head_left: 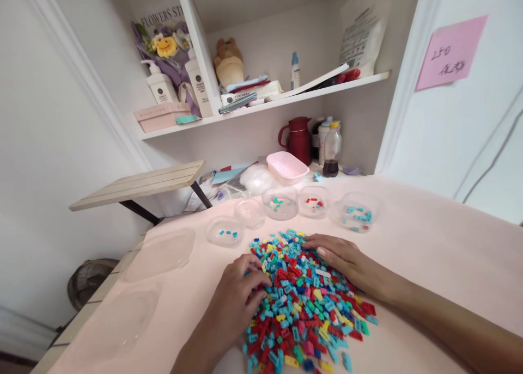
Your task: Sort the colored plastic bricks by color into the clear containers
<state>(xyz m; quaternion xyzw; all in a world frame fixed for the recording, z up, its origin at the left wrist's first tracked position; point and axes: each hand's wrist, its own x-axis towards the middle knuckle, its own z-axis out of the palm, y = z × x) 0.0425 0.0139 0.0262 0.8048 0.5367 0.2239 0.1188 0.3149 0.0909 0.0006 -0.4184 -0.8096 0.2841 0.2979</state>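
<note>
**Left hand (pixel 237 289) curled, right hand (pixel 347 257) stretched flat**

The left forearm (pixel 204 338), bare, rises from the bottom edge and slants up to the right. Its hand shows its back, the fingers (pixel 259 279) bent and loosely parted, tips turned inward toward the other hand. The right forearm (pixel 441 311), also bare, makes a long diagonal from the lower right corner, the wrist (pixel 378 280) nearly straight. That hand faces palm down, fingers extended leftward and close together, the thumb (pixel 329 257) alongside with its nail visible. The two hands are apart.

Brick pile (pixel 300 298) on table (pixel 433 232), row of tubs (pixel 281 216) behind.
</note>
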